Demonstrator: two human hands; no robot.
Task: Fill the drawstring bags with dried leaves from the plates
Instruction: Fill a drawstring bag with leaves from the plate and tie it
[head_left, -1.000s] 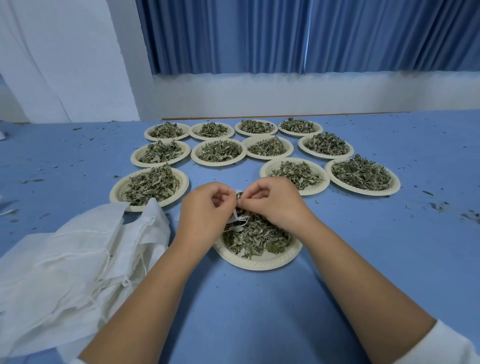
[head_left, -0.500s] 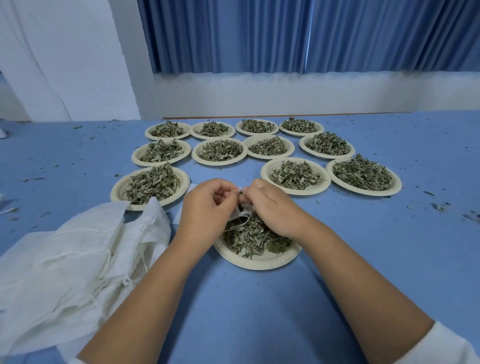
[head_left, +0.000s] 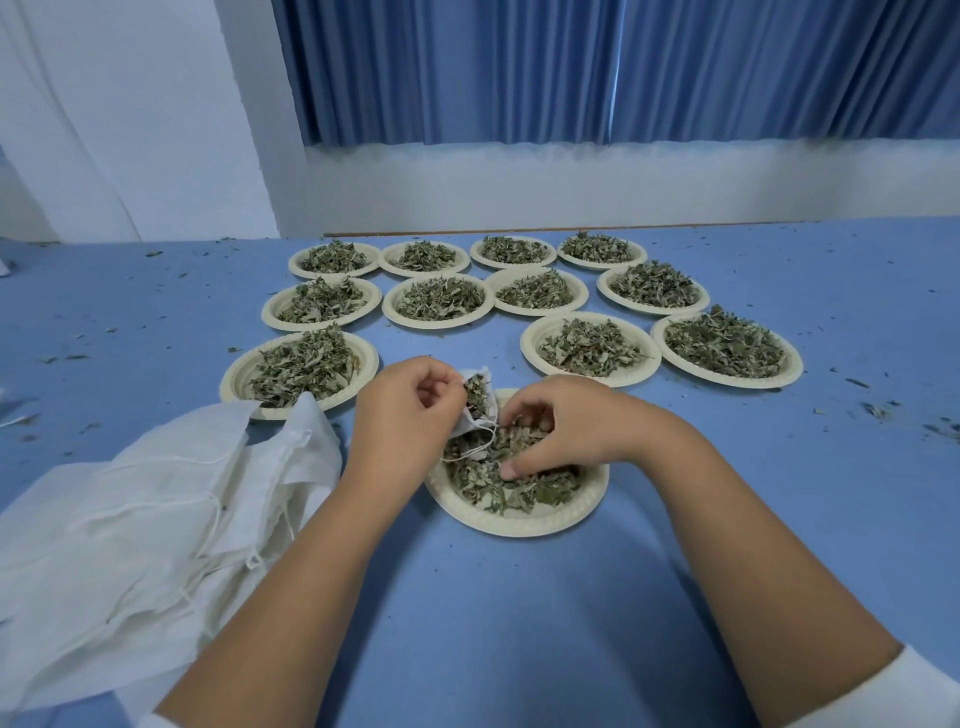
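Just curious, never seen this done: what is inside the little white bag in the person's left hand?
At its open mouth, dried leaves show. The left hand grips the drawstring bag, and cloth and fingers hide how full it is below.

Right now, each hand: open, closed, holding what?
Left hand: closed, pinching the drawstring bag at its mouth.
Right hand: closed, fingers curled round dried leaves on the near plate.
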